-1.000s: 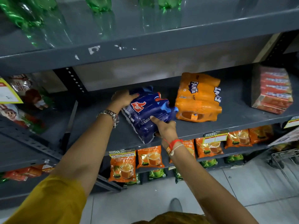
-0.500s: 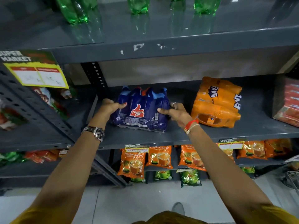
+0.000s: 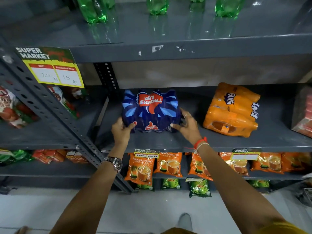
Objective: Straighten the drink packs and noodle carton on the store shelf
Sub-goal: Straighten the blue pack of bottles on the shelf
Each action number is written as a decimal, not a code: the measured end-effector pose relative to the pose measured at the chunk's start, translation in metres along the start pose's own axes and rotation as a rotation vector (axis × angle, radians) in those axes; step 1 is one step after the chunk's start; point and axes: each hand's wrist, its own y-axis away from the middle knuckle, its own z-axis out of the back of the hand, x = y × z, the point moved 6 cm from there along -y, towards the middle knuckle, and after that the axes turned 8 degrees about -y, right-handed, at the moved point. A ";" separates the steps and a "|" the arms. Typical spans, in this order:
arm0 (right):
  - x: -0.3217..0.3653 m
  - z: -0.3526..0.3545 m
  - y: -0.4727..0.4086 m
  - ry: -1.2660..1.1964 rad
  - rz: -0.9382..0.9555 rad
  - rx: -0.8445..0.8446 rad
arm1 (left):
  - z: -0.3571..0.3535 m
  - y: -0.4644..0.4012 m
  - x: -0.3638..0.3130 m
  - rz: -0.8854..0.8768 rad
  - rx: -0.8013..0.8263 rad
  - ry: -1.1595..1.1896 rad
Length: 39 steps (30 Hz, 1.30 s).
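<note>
A blue Thums Up drink pack (image 3: 151, 110) lies square on the grey middle shelf (image 3: 219, 142), near its left end. My left hand (image 3: 121, 130) grips the pack's front left corner. My right hand (image 3: 187, 125) holds its front right corner and side. To the right, an orange Fanta pack (image 3: 231, 110) lies askew on the same shelf, apart from both hands. At the far right edge a red noodle carton (image 3: 303, 112) is partly cut off by the frame.
Green bottles (image 3: 94, 9) stand on the shelf above. A perforated upright post (image 3: 55, 119) runs down left of the blue pack, with a yellow price tag (image 3: 54, 71). Orange tea pouches (image 3: 168, 164) hang on the shelf below. Grey floor lies underneath.
The blue pack was turned from a slant to square with the shelf and rolled so its large logo faces up. Both hands slid to its front corners.
</note>
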 end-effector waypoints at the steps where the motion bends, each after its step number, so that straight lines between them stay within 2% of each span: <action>1: 0.000 0.002 -0.001 -0.049 -0.022 0.005 | 0.000 0.003 -0.003 -0.003 -0.011 -0.010; 4: 0.006 0.014 -0.016 -0.301 -0.113 -0.113 | 0.003 0.025 -0.018 0.019 -0.192 0.016; 6: 0.013 0.016 -0.037 -0.315 -0.123 -0.159 | -0.001 0.050 -0.025 0.043 -0.296 0.083; 7: 0.015 0.014 -0.048 -0.279 -0.130 -0.147 | -0.009 0.062 -0.026 0.052 -0.260 0.134; 9: 0.015 0.005 -0.065 -0.197 -0.161 -0.084 | -0.031 0.079 -0.028 0.074 -0.057 0.210; 11: 0.012 -0.002 -0.073 -0.175 -0.187 -0.045 | -0.050 0.083 -0.030 0.099 0.150 0.192; 13: 0.011 -0.003 -0.071 -0.206 -0.172 -0.033 | -0.059 0.078 -0.033 0.103 0.273 0.184; 17: 0.012 0.003 -0.046 -0.165 -0.032 -0.044 | -0.059 0.054 -0.034 0.090 0.339 0.173; 22: 0.002 -0.016 0.012 -0.061 0.174 -0.213 | -0.046 0.005 -0.043 0.080 0.529 0.381; 24: 0.003 -0.042 0.039 -0.026 0.219 -0.224 | -0.039 -0.013 -0.041 0.145 0.552 0.410; 26: 0.004 -0.072 0.058 -0.058 0.242 -0.165 | -0.026 -0.028 -0.032 0.265 0.440 0.365; 28: 0.006 -0.099 0.067 -0.010 0.281 -0.062 | -0.002 -0.039 -0.015 0.447 0.168 0.336; 29: 0.006 -0.111 0.066 0.020 0.290 0.014 | 0.011 -0.042 -0.006 0.472 0.000 0.335; 31: 0.009 -0.122 0.057 0.009 0.284 0.143 | 0.035 -0.037 0.005 0.414 -0.316 0.401; 33: 0.013 -0.110 0.039 -0.112 0.256 0.073 | 0.044 -0.014 0.011 0.348 -0.493 0.423; 34: 0.016 -0.095 0.026 -0.181 0.238 -0.024 | 0.043 0.001 0.013 0.319 -0.526 0.428; 36: 0.020 -0.065 -0.002 -0.228 0.214 -0.190 | 0.028 0.028 0.012 0.238 -0.441 0.465; 39: 0.019 -0.044 -0.052 -0.161 0.054 -0.194 | 0.003 0.046 0.009 0.157 -0.231 0.536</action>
